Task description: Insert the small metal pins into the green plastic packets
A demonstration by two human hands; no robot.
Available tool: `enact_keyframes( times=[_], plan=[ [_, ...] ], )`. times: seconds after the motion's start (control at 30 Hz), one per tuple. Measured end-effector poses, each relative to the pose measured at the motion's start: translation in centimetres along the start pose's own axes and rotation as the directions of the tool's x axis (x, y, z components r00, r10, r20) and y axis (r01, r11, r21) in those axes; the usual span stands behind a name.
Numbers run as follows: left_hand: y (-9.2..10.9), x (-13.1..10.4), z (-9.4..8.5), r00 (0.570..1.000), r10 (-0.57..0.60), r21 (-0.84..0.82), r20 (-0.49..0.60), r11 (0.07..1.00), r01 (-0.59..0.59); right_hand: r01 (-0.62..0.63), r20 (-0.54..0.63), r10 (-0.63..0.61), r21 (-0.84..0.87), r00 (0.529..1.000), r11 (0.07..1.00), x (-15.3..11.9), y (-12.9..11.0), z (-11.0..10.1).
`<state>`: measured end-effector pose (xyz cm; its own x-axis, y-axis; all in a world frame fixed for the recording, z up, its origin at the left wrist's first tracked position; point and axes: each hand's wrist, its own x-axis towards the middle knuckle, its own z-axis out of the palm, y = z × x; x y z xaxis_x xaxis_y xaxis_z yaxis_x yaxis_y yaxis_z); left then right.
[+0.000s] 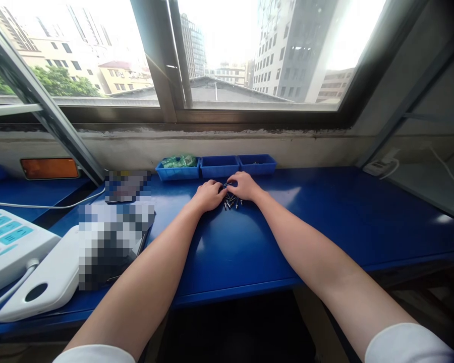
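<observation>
Several small metal pieces with thin shafts (232, 201) lie in a loose pile on the blue table (227, 252). My left hand (210, 195) rests at the pile's left edge, its fingers bent toward the pieces. From the right, my right hand (244, 186) reaches over the back of the pile, thumb and forefinger close together around a thin piece. The fingertips of both hands nearly meet; what my left fingers hold, if anything, is too small to tell. Behind the hands stand a blue bin with green bags (179, 162), a middle blue bin (219, 166) and a right blue bin (257, 164) holding small bits.
At the left are a white power strip (18, 247), a white device with an oval hole (41, 287), blurred items (115, 242) and a white cable (60, 206). An orange-screened phone (50, 168) leans by the wall. A metal shelf post (60, 121) rises at the left.
</observation>
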<state>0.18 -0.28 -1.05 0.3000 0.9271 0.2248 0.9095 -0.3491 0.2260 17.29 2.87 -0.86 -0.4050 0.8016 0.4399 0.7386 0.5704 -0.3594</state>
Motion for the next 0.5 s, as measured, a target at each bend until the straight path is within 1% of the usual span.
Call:
enact_keyframes(
  times=[0.07, 0.13, 0.3, 0.5],
  plan=[
    [-0.04, 0.0, 0.01, 1.0, 0.002, -0.003, 0.002, 1.0, -0.002, 0.02, 0.048, -0.021, 0.008, 0.999, 1.0, -0.03, 0.01, 0.35],
    [-0.08, -0.02, -0.03, 1.0, 0.008, -0.006, 0.003, 1.0, -0.008, 0.034, 0.071, -0.035, 0.019, 0.997, 0.999, -0.05, 0.04, 0.53],
    [-0.05, -0.1, -0.2, 0.999, 0.044, -0.025, -0.022, 0.999, -0.045, 0.046, 0.087, -0.052, 0.068, 0.995, 0.997, -0.13, -0.18, 0.22],
    [0.18, -0.06, -0.05, 0.994, 0.079, -0.077, -0.071, 0.993, -0.084, 0.041, 0.105, -0.048, 0.065, 0.993, 0.997, -0.22, -0.29, 0.12]
  ],
)
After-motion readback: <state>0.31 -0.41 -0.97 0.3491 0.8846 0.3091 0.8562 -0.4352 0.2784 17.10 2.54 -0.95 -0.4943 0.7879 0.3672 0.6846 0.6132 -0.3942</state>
